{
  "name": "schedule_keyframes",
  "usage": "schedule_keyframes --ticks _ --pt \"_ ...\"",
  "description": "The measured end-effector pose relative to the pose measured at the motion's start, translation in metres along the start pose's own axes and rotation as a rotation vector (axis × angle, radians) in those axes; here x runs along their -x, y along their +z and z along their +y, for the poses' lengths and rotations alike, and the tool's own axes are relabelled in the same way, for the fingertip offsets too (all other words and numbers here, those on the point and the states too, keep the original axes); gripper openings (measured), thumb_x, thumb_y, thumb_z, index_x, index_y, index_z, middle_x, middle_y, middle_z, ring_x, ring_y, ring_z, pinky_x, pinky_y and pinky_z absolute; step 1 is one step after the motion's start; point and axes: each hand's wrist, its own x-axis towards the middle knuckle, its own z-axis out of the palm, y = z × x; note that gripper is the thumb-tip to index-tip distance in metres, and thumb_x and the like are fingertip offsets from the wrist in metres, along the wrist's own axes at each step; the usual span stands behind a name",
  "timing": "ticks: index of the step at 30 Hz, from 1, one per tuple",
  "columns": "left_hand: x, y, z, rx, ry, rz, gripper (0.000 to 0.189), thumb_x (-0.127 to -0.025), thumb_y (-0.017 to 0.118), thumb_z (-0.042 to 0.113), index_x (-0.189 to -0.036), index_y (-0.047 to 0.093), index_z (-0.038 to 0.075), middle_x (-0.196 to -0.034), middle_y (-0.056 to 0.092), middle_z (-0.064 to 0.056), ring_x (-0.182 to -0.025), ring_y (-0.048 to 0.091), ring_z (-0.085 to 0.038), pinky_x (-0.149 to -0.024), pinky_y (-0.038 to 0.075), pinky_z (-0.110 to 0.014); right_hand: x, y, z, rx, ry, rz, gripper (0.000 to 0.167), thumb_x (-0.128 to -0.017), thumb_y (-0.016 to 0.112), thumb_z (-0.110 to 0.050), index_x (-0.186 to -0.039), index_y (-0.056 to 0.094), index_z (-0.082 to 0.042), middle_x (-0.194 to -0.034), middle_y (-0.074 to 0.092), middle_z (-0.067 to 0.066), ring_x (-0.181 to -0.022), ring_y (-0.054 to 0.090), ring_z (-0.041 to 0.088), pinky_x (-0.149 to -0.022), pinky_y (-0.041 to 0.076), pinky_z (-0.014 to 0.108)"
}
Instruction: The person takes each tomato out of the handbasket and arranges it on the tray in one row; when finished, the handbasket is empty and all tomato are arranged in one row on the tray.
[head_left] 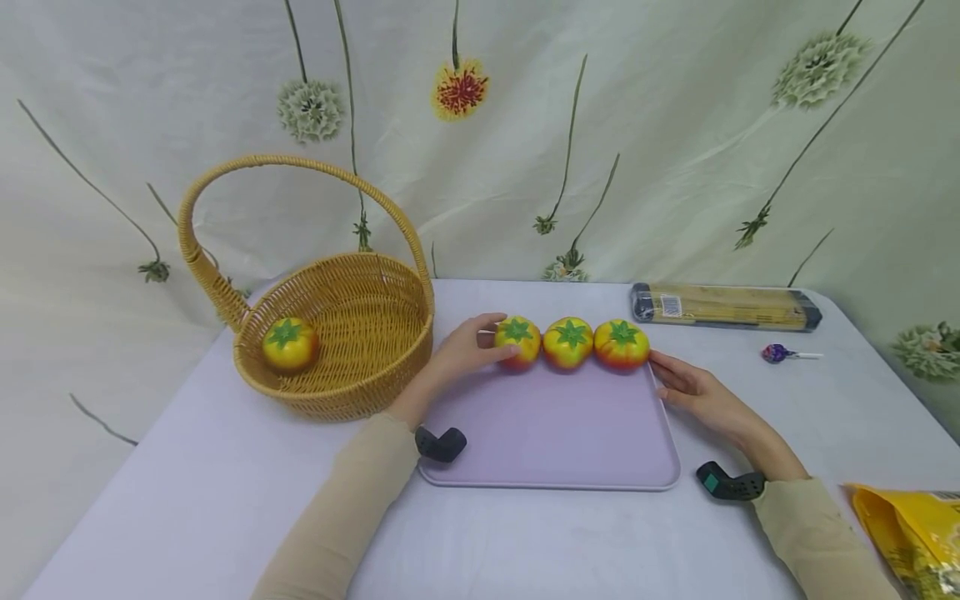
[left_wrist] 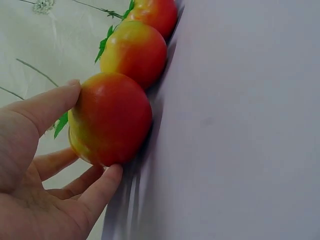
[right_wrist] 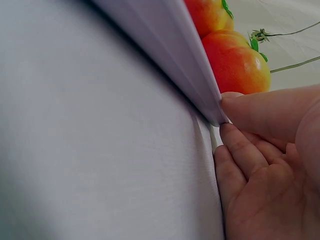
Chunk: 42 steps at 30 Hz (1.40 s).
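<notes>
Left hand (head_left: 467, 348) pinches the left tomato (left_wrist: 111, 120) of three, mid-frame on the tray (head_left: 555, 433). Right hand (head_left: 701, 396) pinches its right rim. Basket (head_left: 375, 312) at left holds another tomato (head_left: 291, 345).

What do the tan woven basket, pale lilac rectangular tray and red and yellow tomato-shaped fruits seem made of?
Tan woven basket: wicker or plastic imitation, slightly glossy; interlaced strands show.
Pale lilac rectangular tray: probably plastic, smooth, fairly matt; even colour, thin rounded rim.
Red and yellow tomato-shaped fruits: perhaps moulded plastic or foam, glossy; highlights and closely matching green tops suggest imitations.
</notes>
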Motion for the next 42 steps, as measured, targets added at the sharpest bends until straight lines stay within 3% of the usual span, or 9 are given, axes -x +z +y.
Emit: schedule_keyframes --ticks 6,15,20,25,31,36,42 --pt "0.009 -0.003 0.005 -0.031 0.024 0.027 0.070 -0.081 0.075 0.026 -0.139 0.042 0.005 -0.135 0.046 -0.015 -0.121 0.046 -0.029 -0.099 0.037 -0.038 0.001 0.001 -0.002 -0.008 0.012 0.000 0.062 -0.095 0.052 -0.005 -0.144 0.016 0.009 -0.148 0.016 0.028 -0.134 0.017 0.040 -0.097 0.030 0.017" --pt "0.046 -0.025 0.030 -0.043 0.078 -0.002 0.074 -0.083 0.073 0.027 -0.144 0.034 0.012 -0.144 0.034 -0.013 -0.130 0.035 -0.030 -0.102 0.033 -0.038 0.002 -0.001 -0.001 -0.016 0.019 0.001 0.062 -0.095 0.051 -0.005 -0.145 0.016 0.009 -0.148 0.016 0.028 -0.134 0.017 0.040 -0.095 0.030 0.013" --pt "0.073 -0.048 0.040 0.019 0.111 -0.019 0.072 -0.083 0.073 0.027 -0.144 0.035 0.018 -0.146 0.032 -0.006 -0.132 0.031 -0.025 -0.104 0.030 -0.039 0.003 0.000 0.000 -0.017 0.012 0.000 0.062 -0.096 0.051 -0.005 -0.144 0.016 0.009 -0.148 0.016 0.028 -0.133 0.016 0.041 -0.095 0.030 0.013" --pt "0.101 -0.082 0.043 -0.007 0.143 -0.002 0.066 -0.084 0.071 0.033 -0.141 0.040 0.022 -0.141 0.040 -0.002 -0.128 0.037 -0.021 -0.102 0.034 -0.040 0.003 -0.001 0.000 -0.013 0.007 -0.003 0.062 -0.096 0.051 -0.005 -0.144 0.016 0.009 -0.148 0.016 0.028 -0.134 0.016 0.041 -0.096 0.029 0.015" --pt "0.125 -0.127 0.030 -0.034 0.171 0.122 0.062 -0.087 0.068 0.029 -0.141 0.040 0.013 -0.138 0.042 -0.007 -0.127 0.037 -0.023 -0.102 0.034 -0.042 0.003 -0.001 -0.002 -0.008 0.001 -0.001 0.062 -0.096 0.051 -0.004 -0.144 0.015 0.010 -0.148 0.016 0.028 -0.133 0.016 0.041 -0.097 0.029 0.015" --pt "0.137 -0.157 0.009 -0.016 0.117 0.256 0.061 -0.091 0.063 0.026 -0.144 0.035 0.012 -0.142 0.037 -0.011 -0.131 0.031 -0.029 -0.103 0.026 -0.051 0.002 -0.001 -0.001 -0.011 0.001 -0.002 0.062 -0.095 0.051 -0.004 -0.144 0.015 0.011 -0.148 0.015 0.029 -0.133 0.015 0.041 -0.096 0.030 0.015" --pt "0.142 -0.177 -0.020 0.047 0.029 0.369 0.063 -0.092 0.060 0.030 -0.147 0.031 0.016 -0.147 0.029 -0.016 -0.134 0.024 -0.034 -0.106 0.017 -0.055 0.001 0.000 -0.002 -0.009 0.006 -0.002 0.062 -0.095 0.051 -0.005 -0.144 0.016 0.010 -0.148 0.015 0.028 -0.133 0.016 0.041 -0.097 0.030 0.016"
